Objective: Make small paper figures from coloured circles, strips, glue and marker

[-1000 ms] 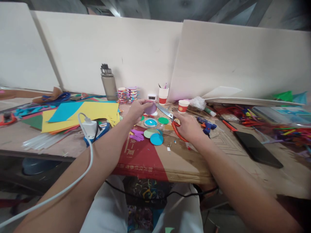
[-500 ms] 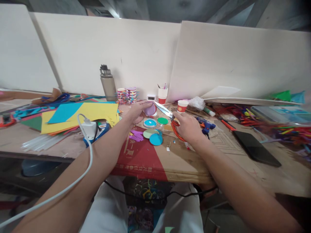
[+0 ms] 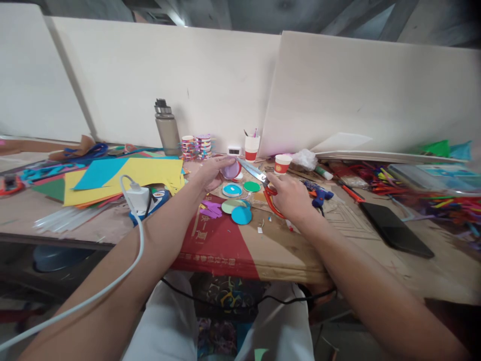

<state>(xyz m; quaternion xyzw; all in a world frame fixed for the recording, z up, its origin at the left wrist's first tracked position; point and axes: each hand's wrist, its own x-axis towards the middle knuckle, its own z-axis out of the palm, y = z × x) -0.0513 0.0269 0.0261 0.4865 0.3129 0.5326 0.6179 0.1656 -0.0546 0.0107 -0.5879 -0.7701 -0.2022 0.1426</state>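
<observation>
My left hand holds a small purple paper disc just above the table. My right hand grips red-handled scissors, whose blades point up and left to the disc's edge. Below the disc lie several cut paper circles: a blue-and-white one, a green one, a pale green one and a blue one. Purple paper scraps lie to their left.
Yellow and blue paper sheets and a white charger with cable sit at the left. A grey bottle, stacked tape rolls and paper cups stand at the back. A glue gun, a black phone and coloured sticks lie at the right.
Both hands stay nearly in place. The scissors and the purple disc have shifted slightly, the blades still at the disc's edge.
</observation>
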